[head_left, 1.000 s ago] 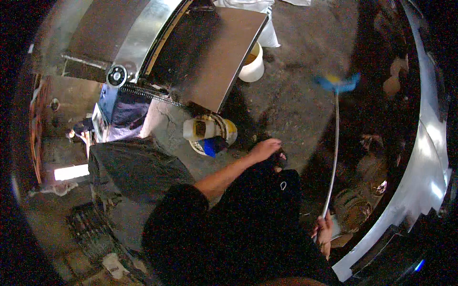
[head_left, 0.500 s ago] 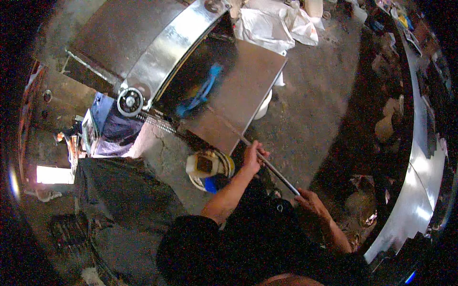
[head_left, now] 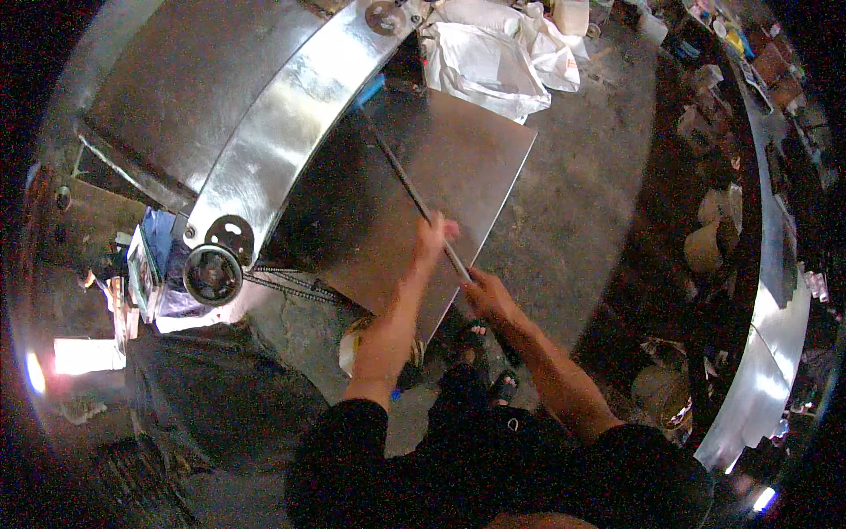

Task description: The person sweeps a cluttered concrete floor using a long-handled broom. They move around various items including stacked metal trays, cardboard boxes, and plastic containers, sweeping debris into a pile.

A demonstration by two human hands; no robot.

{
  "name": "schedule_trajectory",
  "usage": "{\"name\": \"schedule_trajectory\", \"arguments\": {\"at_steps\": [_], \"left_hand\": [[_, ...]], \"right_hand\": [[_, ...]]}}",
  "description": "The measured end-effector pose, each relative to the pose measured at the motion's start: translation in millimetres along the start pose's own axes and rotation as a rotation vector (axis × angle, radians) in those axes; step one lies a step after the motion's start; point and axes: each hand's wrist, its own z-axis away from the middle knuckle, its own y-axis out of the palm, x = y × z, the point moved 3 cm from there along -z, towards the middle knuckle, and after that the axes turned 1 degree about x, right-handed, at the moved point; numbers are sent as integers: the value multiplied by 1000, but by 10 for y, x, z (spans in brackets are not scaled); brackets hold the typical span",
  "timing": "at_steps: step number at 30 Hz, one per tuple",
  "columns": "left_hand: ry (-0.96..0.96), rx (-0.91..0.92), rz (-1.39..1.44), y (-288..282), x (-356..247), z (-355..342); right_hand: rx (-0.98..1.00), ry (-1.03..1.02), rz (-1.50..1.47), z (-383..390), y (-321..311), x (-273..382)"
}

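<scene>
Both my hands are on a long grey pole (head_left: 398, 169) that slants away over a flat brown-grey sheet (head_left: 476, 145). At its far end is a blue head (head_left: 371, 89), mostly hidden beneath the shiny curved metal band of a machine (head_left: 291, 97); its exact kind I cannot make out. My left hand (head_left: 432, 236), a little blurred, is wrapped round the pole over the sheet. Nearer my body, my right hand (head_left: 489, 295) grips the pole close to its near end, by the sheet's edge.
A round wheel (head_left: 212, 274) and a chain (head_left: 295, 284) sit at the machine's near corner. White sacks (head_left: 489, 66) lie beyond the sheet. Dark cloth (head_left: 220, 397) covers something at left. A long metal strip (head_left: 775, 344) curves along the right.
Both hands have moved forward with the pole, and its blue head has slid farther away, under the metal band. The right hand has come closer to the left. The view has shifted slightly.
</scene>
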Motion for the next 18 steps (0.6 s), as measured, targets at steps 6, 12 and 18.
{"name": "schedule_trajectory", "arguments": {"at_steps": [6,12,18], "left_hand": [[-142,-105,132,-10,-200,886],[-63,22,-173,-58,-151,32],[-52,197,37,904,272,1390]], "right_hand": [[72,-38,187,561,78,-28],[-8,-34,-117,-24,47,-151],[-20,207,-79,1517,-275,-678]]}}
